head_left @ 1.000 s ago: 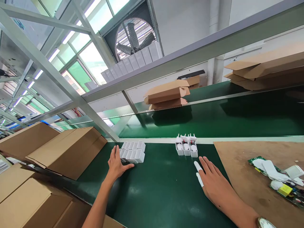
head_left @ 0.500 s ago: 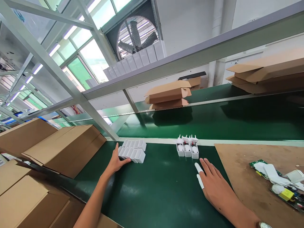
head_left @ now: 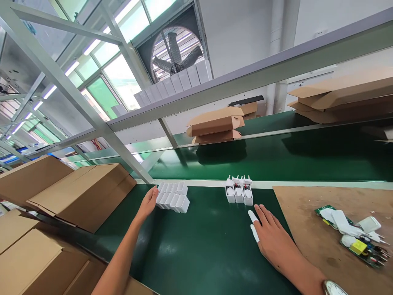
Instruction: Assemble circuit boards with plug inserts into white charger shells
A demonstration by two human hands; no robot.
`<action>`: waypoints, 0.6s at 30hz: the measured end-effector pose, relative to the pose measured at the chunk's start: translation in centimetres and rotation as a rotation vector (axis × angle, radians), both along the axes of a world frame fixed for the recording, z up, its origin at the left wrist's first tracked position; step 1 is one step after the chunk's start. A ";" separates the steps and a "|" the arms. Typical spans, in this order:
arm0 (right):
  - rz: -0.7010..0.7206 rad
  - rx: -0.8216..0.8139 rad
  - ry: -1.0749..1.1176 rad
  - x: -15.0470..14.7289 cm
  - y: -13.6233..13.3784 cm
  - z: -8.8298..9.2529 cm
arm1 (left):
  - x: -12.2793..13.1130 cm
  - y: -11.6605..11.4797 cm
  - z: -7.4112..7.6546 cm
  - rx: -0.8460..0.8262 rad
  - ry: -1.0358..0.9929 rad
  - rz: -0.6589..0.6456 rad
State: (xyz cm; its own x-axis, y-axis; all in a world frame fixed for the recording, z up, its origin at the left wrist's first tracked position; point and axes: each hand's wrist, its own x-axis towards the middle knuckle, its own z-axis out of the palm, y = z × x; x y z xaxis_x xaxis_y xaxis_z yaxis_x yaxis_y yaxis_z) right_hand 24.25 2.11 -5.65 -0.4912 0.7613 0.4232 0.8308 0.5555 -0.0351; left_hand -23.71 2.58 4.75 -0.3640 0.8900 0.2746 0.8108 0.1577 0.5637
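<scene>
White cups (head_left: 172,197): two rows; white filled cases (head_left: 239,195): three; hands (head_left: 148,202) (head_left: 272,238): two.

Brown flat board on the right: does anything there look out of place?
Yes, mildly: white plastic parts and green circuit boards lie jumbled at odd angles on the brown flat board, whereas the small white plastic boxes by the left hand stand in rows. No spill shows.

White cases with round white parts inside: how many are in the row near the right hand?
3, side by side, farther away and slightly left of the right hand: left case, middle case, right case. None looks hidden.
</scene>
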 end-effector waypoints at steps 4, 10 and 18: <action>-0.011 0.018 -0.008 -0.2 -0.1 0.4 | 3.0 -1.6 -0.3 0.077 0.191 -0.124; -0.007 0.019 -0.024 -0.2 -0.1 0.7 | 6.9 -2.1 -2.9 0.168 0.618 -0.307; -0.032 0.019 -0.019 -0.7 0.0 0.8 | 6.2 -0.7 -2.3 0.156 0.638 -0.291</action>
State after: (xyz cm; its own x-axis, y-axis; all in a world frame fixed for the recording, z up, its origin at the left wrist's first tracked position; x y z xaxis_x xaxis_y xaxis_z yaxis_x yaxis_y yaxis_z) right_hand 23.57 2.12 -4.86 -0.4753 0.7687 0.4280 0.8484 0.5293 -0.0087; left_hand -17.52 1.91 2.45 0.1559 0.8594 0.4869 0.9867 -0.1585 -0.0361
